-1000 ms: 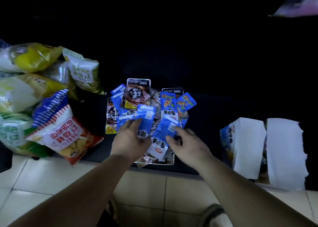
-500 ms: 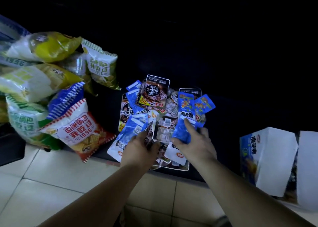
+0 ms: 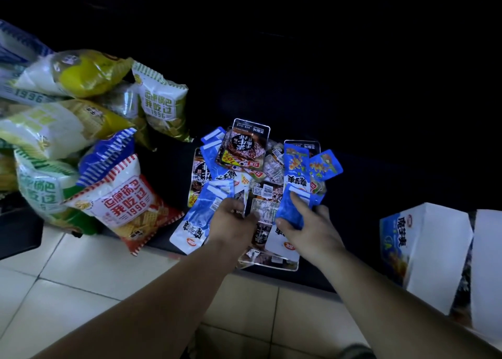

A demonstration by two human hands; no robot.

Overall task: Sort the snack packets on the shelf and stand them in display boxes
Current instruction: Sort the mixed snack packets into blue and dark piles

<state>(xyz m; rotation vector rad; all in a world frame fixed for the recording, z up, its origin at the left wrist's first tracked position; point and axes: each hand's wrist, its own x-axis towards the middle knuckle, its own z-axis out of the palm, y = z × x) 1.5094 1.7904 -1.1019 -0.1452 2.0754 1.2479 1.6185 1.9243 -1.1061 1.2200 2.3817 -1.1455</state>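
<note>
A heap of small snack packets, blue ones and black ones (image 3: 245, 144), lies on the dark shelf (image 3: 353, 195). My left hand (image 3: 231, 222) pinches a blue and white packet (image 3: 199, 217) at the heap's left front. My right hand (image 3: 309, 225) grips another blue packet (image 3: 292, 209), thumb under it and forefinger on top. Between my hands lies a black packet (image 3: 264, 203) with its label side up. A white and blue display box (image 3: 423, 250) stands on the shelf to the right.
Large crisp bags are piled at the left, with a red and white one (image 3: 125, 203) in front and yellow and green ones (image 3: 81, 73) behind. A second white box (image 3: 486, 271) stands at the far right. Pale floor tiles (image 3: 68, 290) run below the shelf edge.
My left hand has drawn its blue packet down and to the left of the heap. My right hand has closed round a blue packet on the heap's right. The view has shifted slightly.
</note>
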